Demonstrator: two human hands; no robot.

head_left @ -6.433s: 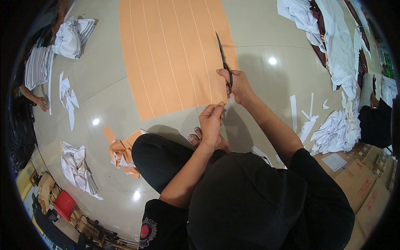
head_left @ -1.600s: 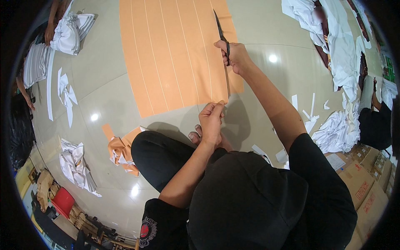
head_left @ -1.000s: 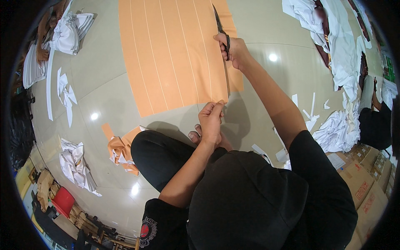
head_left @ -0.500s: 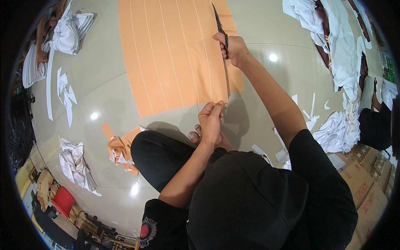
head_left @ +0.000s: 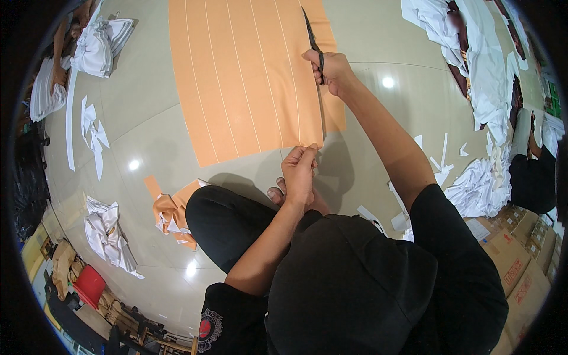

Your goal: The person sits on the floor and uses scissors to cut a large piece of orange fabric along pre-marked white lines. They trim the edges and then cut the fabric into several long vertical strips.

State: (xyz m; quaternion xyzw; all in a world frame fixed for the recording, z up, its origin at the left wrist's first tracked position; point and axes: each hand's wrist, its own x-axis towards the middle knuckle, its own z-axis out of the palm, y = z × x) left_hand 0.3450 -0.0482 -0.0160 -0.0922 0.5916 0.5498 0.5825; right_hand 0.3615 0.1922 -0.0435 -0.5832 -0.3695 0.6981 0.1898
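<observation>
A large orange sheet point(head_left: 236, 77) with thin white lengthwise lines, fabric by its look, lies on the floor before me. The near right corner of it is pinched in the closed fingers of my left hand point(head_left: 299, 171). At the right side of the sheet my right hand point(head_left: 333, 74) is closed round the handles of dark scissors point(head_left: 311, 32), whose blades point away from me. The scissors lie along a long cut edge, with a narrower orange strip point(head_left: 335, 112) on its right. Part of the handles is hidden by my fingers.
Crumpled orange cloth point(head_left: 174, 213) lies by my left knee, and a white bundle point(head_left: 106, 234) farther left. Folded white stacks point(head_left: 100, 50) are at the far left, beside another person's arm. White cloth point(head_left: 482, 186), scraps and cardboard boxes point(head_left: 515, 260) stand on the right.
My right hand and the scissors have shifted very slightly toward me. My left hand keeps its pinch on the corner.
</observation>
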